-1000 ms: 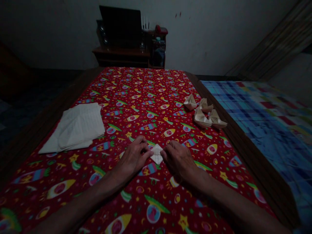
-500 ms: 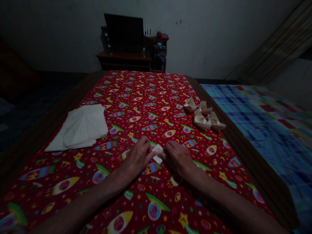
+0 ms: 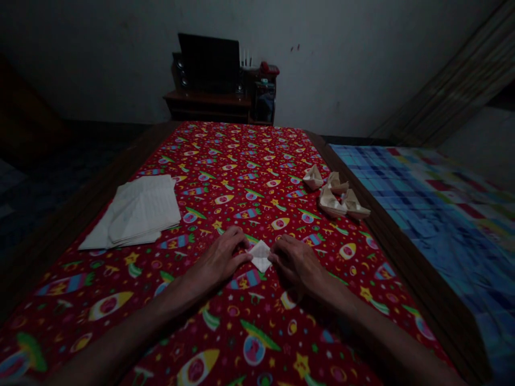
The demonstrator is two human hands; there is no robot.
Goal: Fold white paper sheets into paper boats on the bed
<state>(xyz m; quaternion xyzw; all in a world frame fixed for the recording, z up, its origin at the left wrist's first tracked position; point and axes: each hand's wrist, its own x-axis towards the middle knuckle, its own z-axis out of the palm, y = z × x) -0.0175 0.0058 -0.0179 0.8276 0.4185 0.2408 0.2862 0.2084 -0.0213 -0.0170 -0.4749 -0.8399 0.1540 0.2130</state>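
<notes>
- The left hand (image 3: 223, 256) is seen with thumb and fingertips closed on the left corner of a folded paper (image 3: 261, 257).
- The right corner of the same piece is pinched in the grip of the right hand (image 3: 295, 257); its curled fingers are partly hidden from view.
- The folded paper is held between both hands, a small pale diamond with one corner pointed toward the person; whether it is rested fully on the cloth cannot be told.
- The tabletop (image 3: 406, 246) is covered by a red cloth (image 3: 241, 153) printed with rockets and stars, its dark brown border left exposed along both sides.
- To the left, a fanned stack of pale sheets (image 3: 147, 209) is laid near the edge.
- To the right, four boat-like folded paper pieces (image 3: 333, 202) are grouped, three of them set close together.
- Beyond the far end, a dark screen (image 3: 211, 63) is supported on a brown stand (image 3: 209, 101).
- At far right, a blue plaid cloth (image 3: 422, 214) is spread.
</notes>
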